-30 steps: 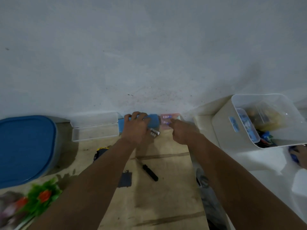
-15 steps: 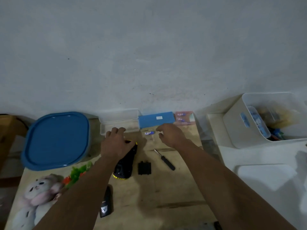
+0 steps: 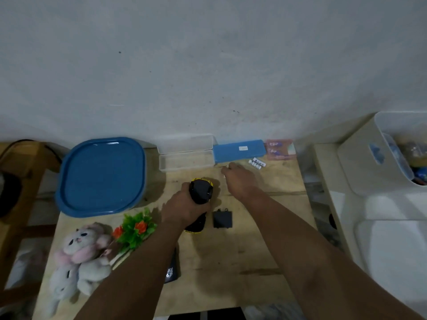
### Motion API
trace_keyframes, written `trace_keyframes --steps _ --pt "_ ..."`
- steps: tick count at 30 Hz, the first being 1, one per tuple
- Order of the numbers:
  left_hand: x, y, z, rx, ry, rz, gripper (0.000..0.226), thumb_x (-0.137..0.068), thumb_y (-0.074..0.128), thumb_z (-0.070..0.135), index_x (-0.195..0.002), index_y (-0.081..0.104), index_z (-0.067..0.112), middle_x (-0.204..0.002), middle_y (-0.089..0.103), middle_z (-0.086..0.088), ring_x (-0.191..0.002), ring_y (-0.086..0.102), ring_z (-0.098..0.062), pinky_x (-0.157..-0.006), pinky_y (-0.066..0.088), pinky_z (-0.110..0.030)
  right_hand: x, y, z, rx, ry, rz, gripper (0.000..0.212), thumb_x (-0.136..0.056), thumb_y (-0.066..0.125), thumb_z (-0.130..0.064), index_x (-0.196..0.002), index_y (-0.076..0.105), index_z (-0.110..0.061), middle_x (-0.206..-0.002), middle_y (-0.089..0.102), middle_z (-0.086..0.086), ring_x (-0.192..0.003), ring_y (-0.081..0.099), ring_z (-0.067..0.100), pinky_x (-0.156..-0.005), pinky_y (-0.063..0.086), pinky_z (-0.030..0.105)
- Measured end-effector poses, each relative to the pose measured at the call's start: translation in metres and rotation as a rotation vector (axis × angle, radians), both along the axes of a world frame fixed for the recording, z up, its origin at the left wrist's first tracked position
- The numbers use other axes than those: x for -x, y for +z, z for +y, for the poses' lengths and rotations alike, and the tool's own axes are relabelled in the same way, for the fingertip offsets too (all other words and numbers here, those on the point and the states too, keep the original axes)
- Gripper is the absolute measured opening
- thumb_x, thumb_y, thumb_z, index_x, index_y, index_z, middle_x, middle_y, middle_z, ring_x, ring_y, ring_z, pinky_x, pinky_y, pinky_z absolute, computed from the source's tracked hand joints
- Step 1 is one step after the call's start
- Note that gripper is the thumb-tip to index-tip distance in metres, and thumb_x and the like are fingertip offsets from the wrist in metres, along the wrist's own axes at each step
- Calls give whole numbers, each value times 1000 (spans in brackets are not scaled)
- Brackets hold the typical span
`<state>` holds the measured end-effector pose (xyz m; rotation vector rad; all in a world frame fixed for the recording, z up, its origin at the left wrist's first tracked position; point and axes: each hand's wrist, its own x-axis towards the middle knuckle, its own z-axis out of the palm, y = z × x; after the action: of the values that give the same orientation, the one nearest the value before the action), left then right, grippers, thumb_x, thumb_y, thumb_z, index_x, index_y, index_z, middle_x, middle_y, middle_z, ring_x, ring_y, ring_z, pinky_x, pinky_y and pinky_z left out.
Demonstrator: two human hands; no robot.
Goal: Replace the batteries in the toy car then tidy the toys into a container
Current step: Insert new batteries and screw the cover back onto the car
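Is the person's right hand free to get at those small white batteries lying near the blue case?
Probably yes. The right hand hovers just beside the small white batteries, with only bare wooden tabletop between; whether it already pinches something is unclear.

- I sat at a bare plywood table (image 3: 242, 262) pushed against a scuffed, plain grey wall (image 3: 208, 65): a room in a home.
- Plush toys (image 3: 78, 255) and plastic flowers (image 3: 136, 227) lay near left.
- Far right stood a white storage bin (image 3: 360, 162) of household clutter.
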<state>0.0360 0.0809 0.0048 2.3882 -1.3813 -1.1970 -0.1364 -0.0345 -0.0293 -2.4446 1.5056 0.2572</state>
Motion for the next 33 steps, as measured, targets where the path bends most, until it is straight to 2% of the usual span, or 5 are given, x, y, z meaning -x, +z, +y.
trace_keyframes --steps 4,8,14,27,33 --pt "-9 17 -1 57 201 208 63 -66 80 49 -121 56 30 -104 70 4 -96 68 -24 -85 55 -38 -1 18 9 28 -293 -294 33 -94 57 -16 -124 65 -26 -117 62 3 -104 62 25 -80 50 34" --pt "-19 52 3 64 439 642 33 -82 85 31 -108 73 13 -87 79 -8 -77 76 -25 -76 65 -42 -14 72 24 -169 -716 -919 21 -91 68 -10 -106 74 -22 -107 75 4 -95 71 18 -89 58 41" --pt "-24 109 19 111 610 1009 36 -89 81 33 -115 68 11 -92 79 -15 -72 76 -26 -60 61 -33 -42 161 69 -500 -959 -1537 13 -89 73 -6 -100 72 -13 -93 76 9 -80 74 23 -63 56 32" --pt "-47 151 24 174 590 1242 51 -102 50 50 -130 69 12 -123 72 -19 -107 70 -39 -93 58 -54 -76 213 100 -196 -741 -1417 15 -85 79 -13 -98 74 -17 -90 78 0 -88 75 16 -72 61 36" --pt "-45 152 23 178 571 1222 50 -104 46 51 -132 67 15 -120 75 -21 -108 73 -40 -91 58 -49 -73 211 100 0 -713 -1339 16 -80 84 -16 -94 77 -16 -84 77 -4 -80 72 3 -72 54 15"
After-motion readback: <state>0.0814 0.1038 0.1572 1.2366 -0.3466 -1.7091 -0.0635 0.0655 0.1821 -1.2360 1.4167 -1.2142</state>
